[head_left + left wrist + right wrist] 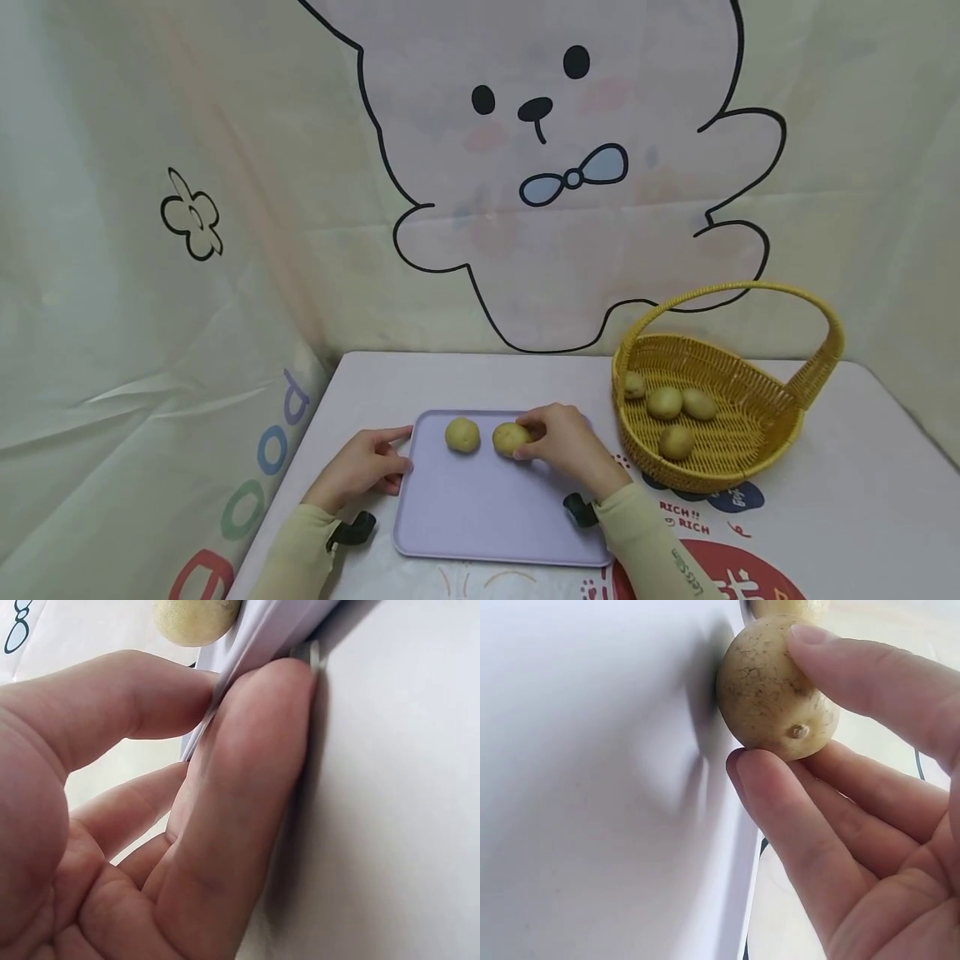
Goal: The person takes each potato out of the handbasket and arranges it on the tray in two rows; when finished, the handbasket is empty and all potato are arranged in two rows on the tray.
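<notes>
A potato (511,438) is pinched between the thumb and fingers of my right hand (566,443), close over the purple tray (480,512). Its rough skin and a small knob show in the right wrist view, where the held potato (772,690) is near the tray surface (592,787). To its left a second potato (462,435) lies on the tray near the far edge. My left hand (362,467) holds the tray's left rim; in the left wrist view its fingers (247,750) are on both sides of that rim.
A yellow wicker basket (750,457) with a tall arched handle stands to the right, several potatoes (664,403) inside it. The white table (862,500) carries red and dark printing. A curtain (360,308) with a bear drawing hangs behind the table and along the left.
</notes>
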Motion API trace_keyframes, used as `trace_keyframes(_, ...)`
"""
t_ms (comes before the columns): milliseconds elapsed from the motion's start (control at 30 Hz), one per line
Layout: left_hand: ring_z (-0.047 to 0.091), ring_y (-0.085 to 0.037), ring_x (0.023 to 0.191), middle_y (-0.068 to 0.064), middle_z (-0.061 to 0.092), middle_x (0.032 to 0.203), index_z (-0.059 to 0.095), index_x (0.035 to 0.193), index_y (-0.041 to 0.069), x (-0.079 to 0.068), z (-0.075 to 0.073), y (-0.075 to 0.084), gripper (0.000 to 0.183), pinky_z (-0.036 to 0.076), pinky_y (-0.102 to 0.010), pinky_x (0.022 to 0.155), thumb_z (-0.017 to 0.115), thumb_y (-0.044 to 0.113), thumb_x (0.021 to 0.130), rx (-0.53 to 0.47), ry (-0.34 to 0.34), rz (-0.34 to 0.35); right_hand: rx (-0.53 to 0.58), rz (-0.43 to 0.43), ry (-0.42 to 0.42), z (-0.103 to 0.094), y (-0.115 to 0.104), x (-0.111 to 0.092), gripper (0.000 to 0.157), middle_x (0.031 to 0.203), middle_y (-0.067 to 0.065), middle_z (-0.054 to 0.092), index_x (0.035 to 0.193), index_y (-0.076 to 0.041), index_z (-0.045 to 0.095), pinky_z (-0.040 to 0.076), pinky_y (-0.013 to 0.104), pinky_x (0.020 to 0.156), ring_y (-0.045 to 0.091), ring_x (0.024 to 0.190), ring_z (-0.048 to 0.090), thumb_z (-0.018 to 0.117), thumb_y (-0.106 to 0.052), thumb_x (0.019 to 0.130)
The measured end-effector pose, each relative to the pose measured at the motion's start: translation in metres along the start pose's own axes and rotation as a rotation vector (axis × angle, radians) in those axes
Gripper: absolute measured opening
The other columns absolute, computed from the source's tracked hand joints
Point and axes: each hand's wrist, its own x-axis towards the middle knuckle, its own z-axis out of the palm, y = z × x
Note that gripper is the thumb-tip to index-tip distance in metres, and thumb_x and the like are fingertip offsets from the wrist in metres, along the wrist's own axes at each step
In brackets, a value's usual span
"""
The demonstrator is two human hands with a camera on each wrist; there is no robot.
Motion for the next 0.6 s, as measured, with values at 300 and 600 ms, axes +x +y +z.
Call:
trace_keyframes(300,0.067,-0.013,0.06,-0.005,0.067,0.076,0.05,0.159,-0.002,-0.0013,0.0,-0.0015,0.075,0.064,-0.03,0.06,0.081,0.007,0.091,-0.014,-0.009,-0.002,0.038,0.01,-0.022,0.0018,0.0004,-0.0007,0.046,0.101,0.0,0.08,0.121,-0.007,0.081,0.064,0.036,0.086,0.011,0.092,0.073,0.097,-0.012,0.079)
trace_keyframes(600,0.067,-0.013,0.06,-0.005,0.066,0.076,0.049,0.159,-0.004,-0.0014,0.0,0.0022,0.075,0.064,-0.029,0.06,0.081,0.006,0.091,-0.017,-0.011,0.002,0.042,0.004,-0.016,-0.0014,0.0017,-0.0002,0.042,0.102,0.002,0.08,0.12,-0.006,0.081,0.064,0.037,0.087,0.012,0.092,0.073,0.096,-0.012,0.081)
